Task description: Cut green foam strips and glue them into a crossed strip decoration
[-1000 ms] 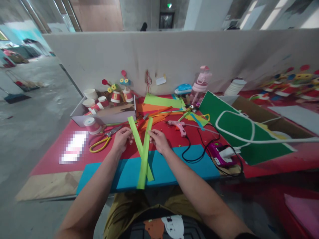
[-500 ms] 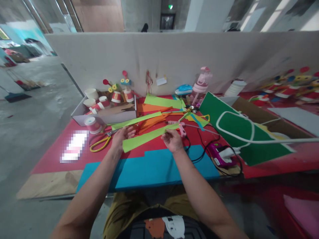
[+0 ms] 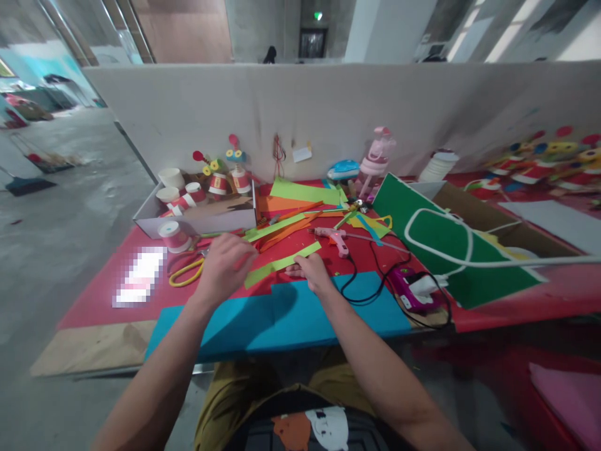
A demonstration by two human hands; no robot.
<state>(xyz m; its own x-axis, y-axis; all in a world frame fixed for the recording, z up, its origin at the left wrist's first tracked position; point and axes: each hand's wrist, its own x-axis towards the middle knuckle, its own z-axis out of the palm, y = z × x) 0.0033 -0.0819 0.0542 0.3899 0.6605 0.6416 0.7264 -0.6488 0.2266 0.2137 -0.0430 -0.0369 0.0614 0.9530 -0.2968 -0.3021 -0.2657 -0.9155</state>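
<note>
A light green paper strip (image 3: 267,268) lies slantwise above the red table and the blue sheets, with my right hand (image 3: 307,270) closed on it near its right part. Raised over the strip's left end is my left hand (image 3: 228,263), its fingers apart and holding nothing. Just left of that hand, partly hidden behind it, are scissors with yellow and red handles (image 3: 186,272). A pink glue gun (image 3: 335,240) rests beyond my right hand. More green strips (image 3: 275,227) and orange paper (image 3: 291,230) lie behind the held strip.
Blue sheets (image 3: 244,329) cover the front edge. A white box (image 3: 201,224) with cups stands back left, a paper cup (image 3: 173,237) before it. On the right are a purple power block (image 3: 416,291), black cables and a green board (image 3: 451,257). A partition (image 3: 305,106) rises behind.
My left hand has lifted and turned over near the strip's left end. My right hand has moved left and down along the strip, uncovering the glue gun.
</note>
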